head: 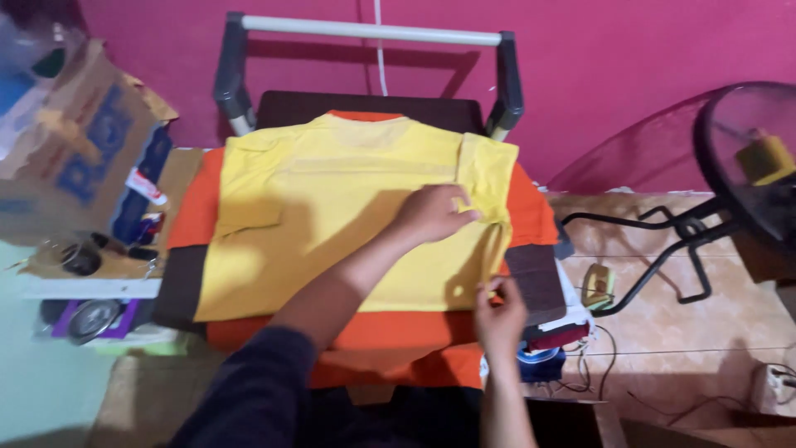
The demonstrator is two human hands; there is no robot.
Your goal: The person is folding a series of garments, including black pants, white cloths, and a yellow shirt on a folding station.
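Two bare hands work a yellow cotton shirt laid flat at the centre of the frame, on an orange cloth that covers a dark padded surface. From the lower left of the frame, the left hand reaches across on a dark-sleeved arm and rests on the shirt just right of centre, its fingers pinching a folded-over strip of the yellow fabric. Lower down and to the right, the right hand closes its grip on the bottom end of the same fold, at the shirt's lower right corner. Along the right edge of the shirt the fabric is turned inward, while the left sleeve lies spread.

Behind the surface, at the top of the frame, stands a grey frame with a white crossbar against a magenta wall. A brown cardboard box sits at the upper left, above a cluttered shelf with a round metal lid beneath it. At the right edge of the frame a black floor fan stands on the beige tiled floor, with a small yellowish clothes iron and loose cables near its stand.
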